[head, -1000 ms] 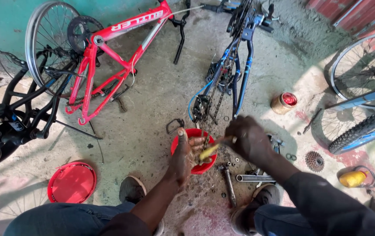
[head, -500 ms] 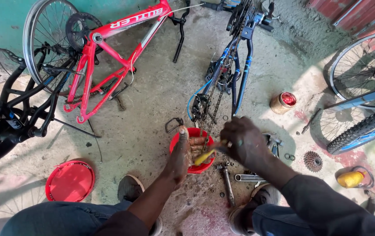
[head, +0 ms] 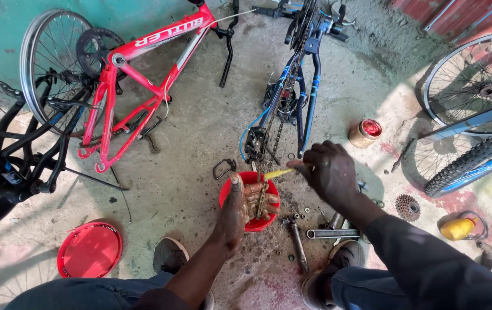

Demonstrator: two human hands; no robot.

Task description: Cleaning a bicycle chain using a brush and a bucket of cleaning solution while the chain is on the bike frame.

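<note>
My left hand (head: 240,208) rests on a small red bowl (head: 227,196) on the concrete floor, fingers closed around a greasy bicycle chain (head: 262,198) that hangs down into the bowl. My right hand (head: 329,169) is just right of the bowl and grips a yellow-handled brush (head: 277,173) whose tip touches the chain. Both hands are smeared with grease.
A blue bicycle frame (head: 309,86) stands behind the bowl and a red frame (head: 142,69) lies to the left. Wrenches (head: 326,233), bolts, a cassette (head: 407,206), a small tin (head: 364,132), a yellow bottle (head: 457,228) and a red lid (head: 90,250) lie around. My shoes (head: 168,255) flank the bowl.
My right hand has lifted up and to the right, drawing the brush along the chain. My left hand stays on the bowl holding the chain.
</note>
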